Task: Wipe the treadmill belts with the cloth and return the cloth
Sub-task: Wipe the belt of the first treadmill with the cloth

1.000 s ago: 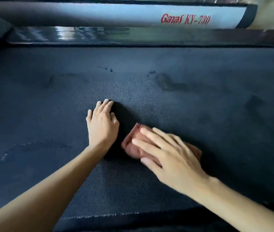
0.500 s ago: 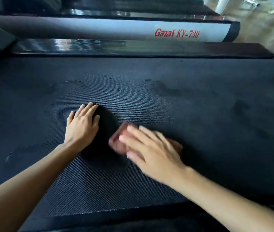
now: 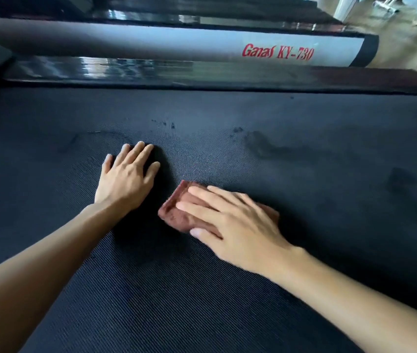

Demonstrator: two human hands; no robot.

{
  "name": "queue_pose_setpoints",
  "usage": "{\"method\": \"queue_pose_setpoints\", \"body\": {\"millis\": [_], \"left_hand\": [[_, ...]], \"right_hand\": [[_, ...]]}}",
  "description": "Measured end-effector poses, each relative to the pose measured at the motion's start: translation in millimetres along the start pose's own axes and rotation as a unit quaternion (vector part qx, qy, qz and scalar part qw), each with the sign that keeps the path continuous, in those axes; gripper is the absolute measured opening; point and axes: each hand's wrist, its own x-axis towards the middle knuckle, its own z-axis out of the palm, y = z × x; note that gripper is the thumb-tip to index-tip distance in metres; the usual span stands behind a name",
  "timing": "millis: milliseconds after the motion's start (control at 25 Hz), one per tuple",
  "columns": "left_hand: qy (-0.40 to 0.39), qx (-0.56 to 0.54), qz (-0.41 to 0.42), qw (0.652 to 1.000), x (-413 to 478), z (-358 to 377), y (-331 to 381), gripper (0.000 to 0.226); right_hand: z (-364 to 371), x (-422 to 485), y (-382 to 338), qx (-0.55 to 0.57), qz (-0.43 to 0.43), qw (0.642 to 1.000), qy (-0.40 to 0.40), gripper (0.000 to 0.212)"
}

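A dark textured treadmill belt (image 3: pixel 304 225) fills most of the view, with darker smudges toward its far right. A folded reddish-brown cloth (image 3: pixel 176 210) lies flat on the belt near the middle. My right hand (image 3: pixel 232 225) presses down on the cloth with straight fingers that cover most of it. My left hand (image 3: pixel 126 177) rests flat on the bare belt just left of the cloth, fingers straight and holding nothing.
A glossy black side rail (image 3: pixel 202 75) borders the belt's far edge. Behind it runs a grey rail (image 3: pixel 227 47) of the neighbouring treadmill with red lettering. A wooden floor (image 3: pixel 405 34) shows at the top right.
The view shifted as my head moved. My right hand slid the cloth a little across the belt, staying close to my left hand, which kept flat on the belt.
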Motion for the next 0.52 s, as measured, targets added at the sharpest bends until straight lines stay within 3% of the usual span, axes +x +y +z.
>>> {"method": "queue_pose_setpoints", "body": {"millis": [80, 240, 320, 400, 520], "left_hand": [[0.003, -0.001, 0.001, 1.0, 0, 2, -2, 0.055], [0.001, 0.001, 0.001, 1.0, 1, 3, -2, 0.056], [0.0, 0.001, -0.002, 1.0, -1, 3, -2, 0.056], [0.004, 0.0, 0.002, 1.0, -1, 4, -3, 0.055], [0.004, -0.002, 0.002, 1.0, -1, 4, -3, 0.054]], "right_hand": [[-4, 7, 36, -0.01, 0.026, 0.999, 0.021, 0.049], [0, 104, 123, -0.04, 0.268, 0.961, 0.046, 0.049], [5, 151, 120, -0.034, 0.308, 0.95, 0.035, 0.049], [12, 159, 91, -0.028, 0.225, 0.974, 0.031, 0.048], [9, 92, 59, -0.002, 0.057, 0.998, 0.012, 0.05]]}}
